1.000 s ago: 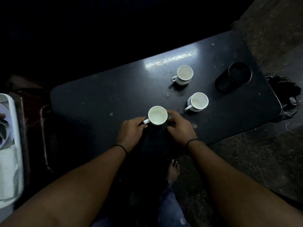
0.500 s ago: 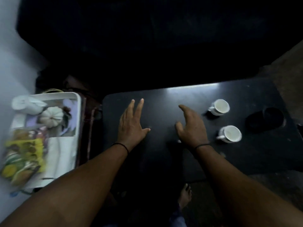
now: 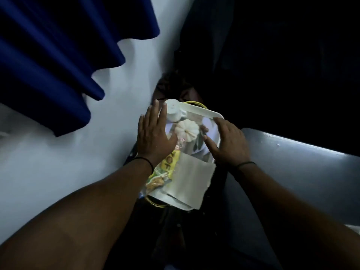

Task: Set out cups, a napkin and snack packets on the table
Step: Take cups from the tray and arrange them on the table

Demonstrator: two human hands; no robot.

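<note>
A white tray (image 3: pixel 202 110) stands left of the dark table (image 3: pixel 292 162). In it a white cup (image 3: pixel 174 112) lies at the far end, a white pumpkin-shaped piece (image 3: pixel 187 130) sits beside it, a yellow snack packet (image 3: pixel 165 170) lies along the left side and a folded white napkin (image 3: pixel 191 178) covers the near end. My left hand (image 3: pixel 153 133) hovers flat over the tray's left side, fingers spread, holding nothing. My right hand (image 3: pixel 228 141) is spread over the tray's right rim, also without anything in it. The cups on the table are out of view.
A white wall (image 3: pixel 58 162) with a blue curtain (image 3: pixel 58 51) hanging over it rises at the left. The tray rests on a dark stand with a yellow rim (image 3: pixel 155 203). Beyond the tray everything is dark.
The view swung left from the table to the tray. Both hands left the cup on the table and moved over the tray.
</note>
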